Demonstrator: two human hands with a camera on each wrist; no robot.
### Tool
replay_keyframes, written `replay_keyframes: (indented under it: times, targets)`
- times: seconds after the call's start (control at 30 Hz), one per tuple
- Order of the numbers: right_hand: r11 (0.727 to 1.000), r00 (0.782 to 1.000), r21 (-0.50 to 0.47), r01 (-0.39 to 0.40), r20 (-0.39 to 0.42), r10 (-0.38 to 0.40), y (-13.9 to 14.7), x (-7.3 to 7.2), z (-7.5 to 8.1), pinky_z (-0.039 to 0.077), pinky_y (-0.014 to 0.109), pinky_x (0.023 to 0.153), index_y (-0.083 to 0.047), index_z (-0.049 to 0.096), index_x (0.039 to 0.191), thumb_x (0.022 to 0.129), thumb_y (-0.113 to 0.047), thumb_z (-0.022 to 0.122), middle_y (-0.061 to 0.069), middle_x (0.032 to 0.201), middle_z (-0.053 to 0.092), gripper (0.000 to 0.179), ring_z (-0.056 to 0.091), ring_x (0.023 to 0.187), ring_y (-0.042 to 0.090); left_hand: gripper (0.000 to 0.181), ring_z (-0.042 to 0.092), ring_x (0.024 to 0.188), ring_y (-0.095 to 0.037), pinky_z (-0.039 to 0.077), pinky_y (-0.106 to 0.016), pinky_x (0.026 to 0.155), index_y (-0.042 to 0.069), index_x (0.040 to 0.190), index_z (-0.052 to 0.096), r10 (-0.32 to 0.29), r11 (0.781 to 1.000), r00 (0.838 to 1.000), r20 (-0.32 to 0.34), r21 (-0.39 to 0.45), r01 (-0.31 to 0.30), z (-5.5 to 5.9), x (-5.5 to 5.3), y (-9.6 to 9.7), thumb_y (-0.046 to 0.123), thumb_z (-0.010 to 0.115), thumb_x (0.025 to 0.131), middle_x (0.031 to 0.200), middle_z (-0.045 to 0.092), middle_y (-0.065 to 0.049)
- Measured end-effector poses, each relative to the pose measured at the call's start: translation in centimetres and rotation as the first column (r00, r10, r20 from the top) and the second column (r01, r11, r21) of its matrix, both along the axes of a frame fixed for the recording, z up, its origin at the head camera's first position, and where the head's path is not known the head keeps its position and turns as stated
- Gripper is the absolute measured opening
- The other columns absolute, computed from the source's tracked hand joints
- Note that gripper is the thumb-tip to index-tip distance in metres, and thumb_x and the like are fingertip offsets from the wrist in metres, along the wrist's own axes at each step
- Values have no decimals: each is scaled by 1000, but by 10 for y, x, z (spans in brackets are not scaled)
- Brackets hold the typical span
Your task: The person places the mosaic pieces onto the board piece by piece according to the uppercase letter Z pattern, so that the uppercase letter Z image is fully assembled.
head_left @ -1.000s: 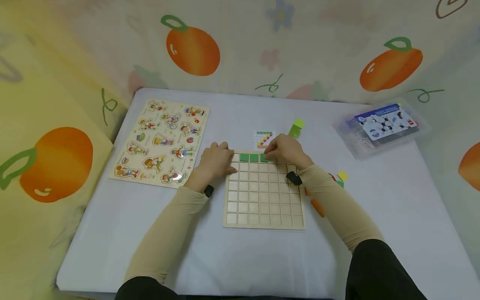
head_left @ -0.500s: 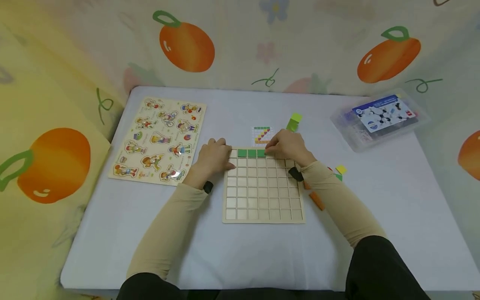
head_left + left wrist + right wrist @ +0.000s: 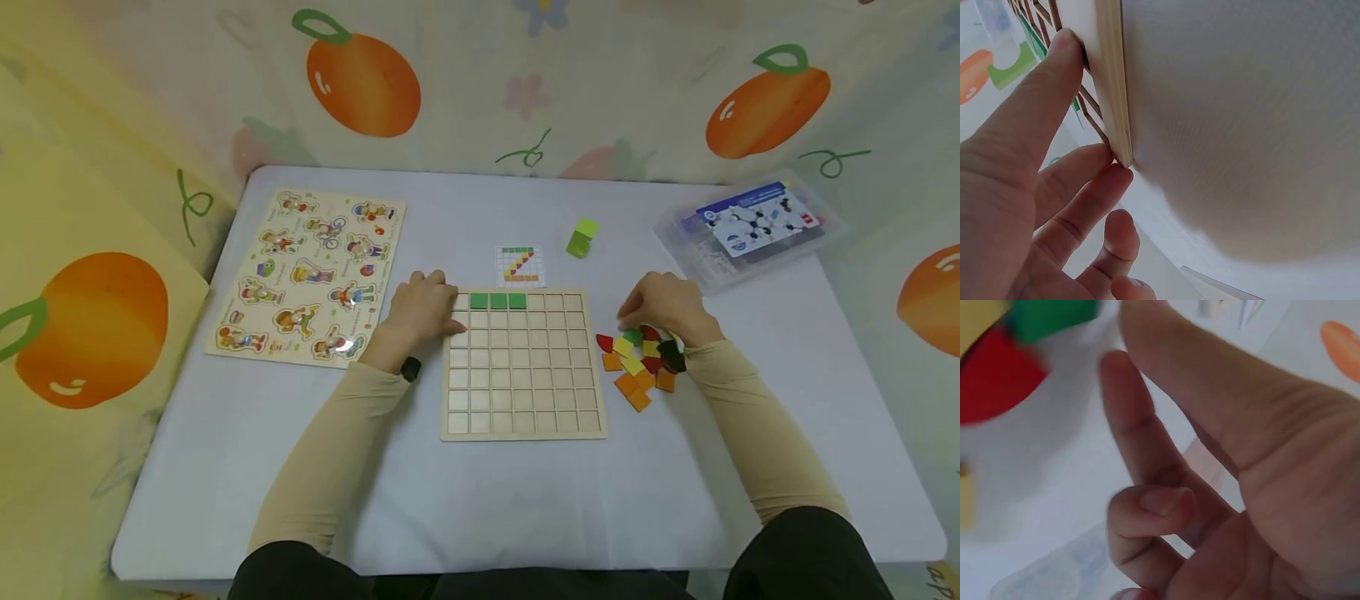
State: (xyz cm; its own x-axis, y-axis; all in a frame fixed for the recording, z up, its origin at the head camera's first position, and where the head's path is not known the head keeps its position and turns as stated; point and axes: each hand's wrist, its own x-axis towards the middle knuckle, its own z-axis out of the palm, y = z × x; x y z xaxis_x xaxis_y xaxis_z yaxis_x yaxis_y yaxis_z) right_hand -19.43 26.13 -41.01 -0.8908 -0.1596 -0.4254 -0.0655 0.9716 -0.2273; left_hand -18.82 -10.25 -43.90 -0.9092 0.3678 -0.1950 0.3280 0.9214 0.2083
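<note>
My left hand (image 3: 420, 308) grips the upper left corner of a wooden grid board (image 3: 525, 367), thumb over its frame and fingertips at the corner edge (image 3: 1116, 112). Three green square tiles (image 3: 498, 301) lie in the board's top row, the corner cell to their left bare. To the right of the board, my right hand (image 3: 663, 302) hovers over a pile of coloured tiles, thumb and index finger close together. Near those fingertips in the right wrist view are a green tile (image 3: 1054, 319) and a red quarter-round tile (image 3: 997, 375); nothing shows between the fingers.
Orange tiles (image 3: 639, 400) and yellow tiles (image 3: 622, 346) belong to the pile. A pattern card (image 3: 520, 266) lies behind the board, with light green tiles (image 3: 582, 237) beyond. A picture puzzle board (image 3: 307, 279) is at left, a clear plastic box (image 3: 750, 229) at back right.
My right hand has moved from the board's top row rightward to the tile pile, leaving the third green tile in its cell. The left hand stays at the corner.
</note>
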Motion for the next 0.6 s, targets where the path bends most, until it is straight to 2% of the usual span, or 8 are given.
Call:
replay_keyframes:
  times: [0.13,0.23,0.47,0.6]
  targets:
    - [1000,999,20,8,52,-9,11,5,-1,53,54,83,-13,83,107,86,-30,84,15,109,79,27,69,101,39,44,53,98,-31,51,-47,85,7,107,72,5,1000,1000,4,6,-5,1,0,-2,45,81,87,118,64,-12]
    - [1000,998,16,11,56,-12,12,7,-3,52,50,80,-12,81,106,84,-29,85,12,102,80,28,69,92,32,44,54,98,-31,51,-47,86,8,109,72,5,1000,1000,5,9,-5,2,1,-2,45,81,87,119,64,-12]
    - [999,997,-47,-10,75,13,11,12,-6,51,38,72,-6,76,100,86,-22,83,13,100,77,23,65,84,26,40,54,98,-32,51,-47,84,8,101,70,-2,1000,1000,-1,18,2,-1,2,-2,44,80,88,119,63,-12]
    - [997,999,-79,0,36,3,9,10,-1,48,34,69,-6,74,94,86,-20,83,14,97,75,18,62,83,26,44,55,97,-32,52,-48,84,7,108,72,2,999,1000,-20,32,-1,-2,2,-2,44,82,86,116,64,-12]
